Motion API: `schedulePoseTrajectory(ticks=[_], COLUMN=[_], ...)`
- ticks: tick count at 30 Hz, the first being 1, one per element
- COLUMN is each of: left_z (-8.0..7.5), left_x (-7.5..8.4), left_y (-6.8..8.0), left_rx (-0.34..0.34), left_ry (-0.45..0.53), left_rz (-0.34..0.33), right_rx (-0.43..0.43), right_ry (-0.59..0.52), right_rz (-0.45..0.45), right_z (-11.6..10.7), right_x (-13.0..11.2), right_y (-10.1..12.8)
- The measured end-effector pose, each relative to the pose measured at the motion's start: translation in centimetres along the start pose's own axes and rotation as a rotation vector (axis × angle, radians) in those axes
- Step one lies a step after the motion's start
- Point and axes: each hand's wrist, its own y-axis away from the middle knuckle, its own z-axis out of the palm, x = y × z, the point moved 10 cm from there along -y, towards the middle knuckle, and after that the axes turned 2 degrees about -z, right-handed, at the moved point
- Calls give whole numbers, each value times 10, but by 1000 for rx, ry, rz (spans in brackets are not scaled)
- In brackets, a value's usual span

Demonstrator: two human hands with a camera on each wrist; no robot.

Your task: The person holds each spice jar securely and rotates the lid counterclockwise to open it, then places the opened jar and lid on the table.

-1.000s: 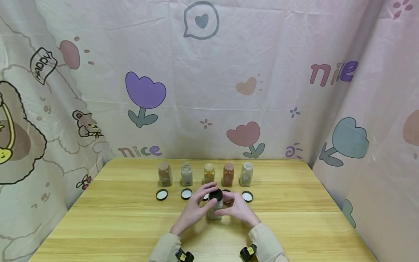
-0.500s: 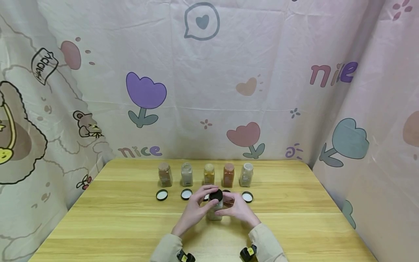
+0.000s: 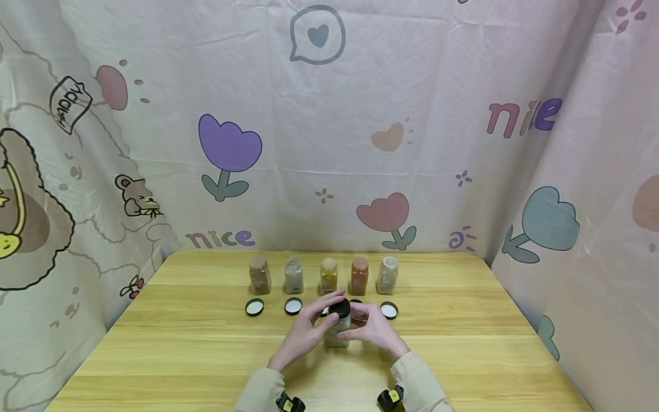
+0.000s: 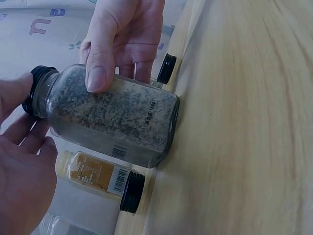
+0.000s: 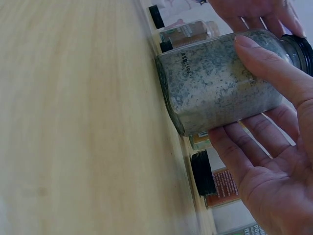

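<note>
A clear glass spice jar (image 3: 338,337) stands upright on the table in front of the person, filled with grey-green flakes (image 4: 107,107). Its black lid (image 3: 340,308) sits on the neck. My left hand (image 3: 307,327) grips this lid between thumb and fingers, seen also at the left of the left wrist view. Lower down, my right hand (image 3: 378,329) holds the jar's body, with the thumb (image 5: 259,58) on one side and fingers (image 5: 239,142) on the other. Part of the lid is covered by the left fingers.
Behind the hands, a row of several uncapped spice jars (image 3: 294,276) stands near the table's back edge. Black lids (image 3: 254,306) lie white side up before them, some partly hidden by the hands. A printed curtain (image 3: 309,114) hangs round the wooden table (image 3: 195,355).
My left fingers have shifted slightly on the lid. The jar and my right hand stay in place.
</note>
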Motion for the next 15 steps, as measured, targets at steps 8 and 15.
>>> schedulePoseTrajectory(ticks=[8, 15], left_z=[-1, 0], left_x=[0, -3], left_y=[-1, 0], left_rx=[47, 36], left_ry=[-27, -60], left_rz=[20, 7], right_rx=[0, -1], right_ry=[13, 4], right_rz=[-18, -20], right_z=[0, 1], right_x=[-1, 0], right_y=[-1, -1])
